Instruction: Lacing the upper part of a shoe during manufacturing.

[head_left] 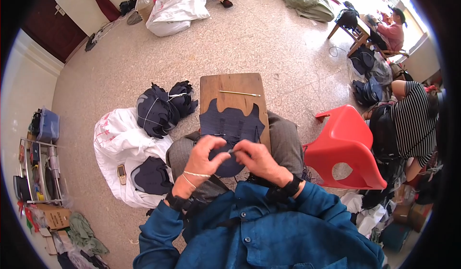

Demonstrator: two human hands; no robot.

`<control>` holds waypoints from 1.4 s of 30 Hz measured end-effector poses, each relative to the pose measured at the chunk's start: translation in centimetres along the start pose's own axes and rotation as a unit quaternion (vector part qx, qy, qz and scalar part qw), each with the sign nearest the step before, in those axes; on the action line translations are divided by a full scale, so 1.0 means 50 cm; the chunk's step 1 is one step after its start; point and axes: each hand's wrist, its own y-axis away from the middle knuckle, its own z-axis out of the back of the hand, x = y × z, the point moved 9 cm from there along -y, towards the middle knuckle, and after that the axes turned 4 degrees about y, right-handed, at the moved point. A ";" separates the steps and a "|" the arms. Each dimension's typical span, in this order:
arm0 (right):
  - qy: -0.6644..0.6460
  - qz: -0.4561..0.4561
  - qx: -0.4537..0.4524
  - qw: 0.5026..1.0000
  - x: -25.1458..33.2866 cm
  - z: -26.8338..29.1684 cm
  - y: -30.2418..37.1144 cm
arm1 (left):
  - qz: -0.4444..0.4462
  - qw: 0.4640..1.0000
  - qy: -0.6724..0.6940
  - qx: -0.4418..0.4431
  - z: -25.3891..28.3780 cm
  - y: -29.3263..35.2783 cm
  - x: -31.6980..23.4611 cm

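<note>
A dark navy cut fabric piece (231,120) with pointed, notched upper edges lies over a wooden stool (211,82) and toward my lap. My left hand (201,162) is above its lower part, thumb and forefinger apart in a curve, with nothing clearly held between them. Close beside it, my right hand (259,161) pinches something small and greyish at its fingertips, too small to name. Dark threads or cords run across the fabric near my fingers. A long thin metal rod, like a large needle (240,93), rests on the stool beyond the fabric.
Left of me, tied bundles of dark fabric pieces (156,110) lie by a white sack (108,134) bearing a phone (121,174) and more pieces (151,175). A red plastic chair (338,149) stands at right, beside a person in stripes (415,120). Another person (390,33) sits farther back.
</note>
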 end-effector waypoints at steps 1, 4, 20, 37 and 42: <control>-0.074 -0.070 -0.032 0.994 -0.027 0.023 0.000 | 0.008 1.000 -0.024 -0.009 0.015 -0.015 0.014; -0.227 -0.199 -0.064 0.951 -0.095 0.056 0.005 | -0.047 0.980 -0.187 -0.039 0.039 -0.042 0.065; 0.073 -0.022 -0.149 0.986 -0.135 0.016 -0.072 | -0.006 0.961 -0.267 0.072 -0.039 -0.066 0.186; 0.093 -0.009 -0.088 0.992 -0.130 -0.001 -0.084 | 0.050 0.974 -0.216 0.035 -0.039 -0.055 0.199; 0.177 0.040 -0.098 0.979 -0.099 -0.010 -0.090 | 0.027 0.970 -0.239 0.024 -0.056 -0.053 0.207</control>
